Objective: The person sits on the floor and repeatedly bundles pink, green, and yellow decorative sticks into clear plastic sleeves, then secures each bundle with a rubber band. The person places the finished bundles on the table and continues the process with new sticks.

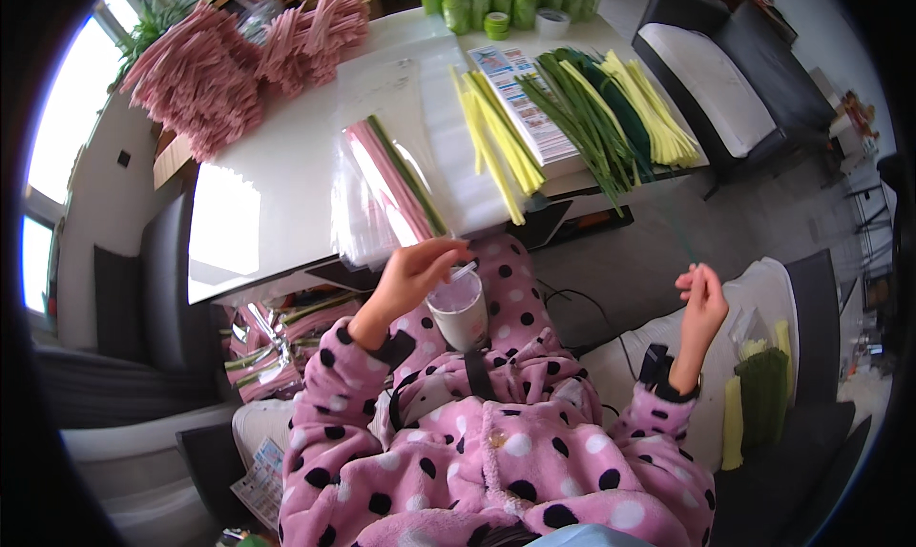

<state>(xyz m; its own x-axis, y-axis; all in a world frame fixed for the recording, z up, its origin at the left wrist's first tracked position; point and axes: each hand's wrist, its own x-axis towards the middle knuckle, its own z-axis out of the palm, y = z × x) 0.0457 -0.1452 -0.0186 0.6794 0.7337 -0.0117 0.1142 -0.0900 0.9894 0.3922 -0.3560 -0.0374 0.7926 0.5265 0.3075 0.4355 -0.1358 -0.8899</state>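
My left hand [428,262] hovers with bent fingers over the rim of a white cup [461,318], which stands between my thighs. A purplish surface shows inside the cup, and a pale stick [462,271] leans at its rim beside my fingers. Whether those fingers pinch anything is hidden. Out to the right, my right hand [703,296] pinches the end of a thin, blurred green strand [680,232] that runs up towards the table. Just past my left hand, pink and green strips [393,178] lie in a clear plastic sleeve [351,211].
On the white table [286,161] lie yellow strips [501,132], a printed paper stack [526,103], green strips [580,118] and more yellow strips [651,110]. Pink bundles [200,75] and green cylinders [494,3] stand behind. A sofa seat [665,339] holds bagged strips [760,397].
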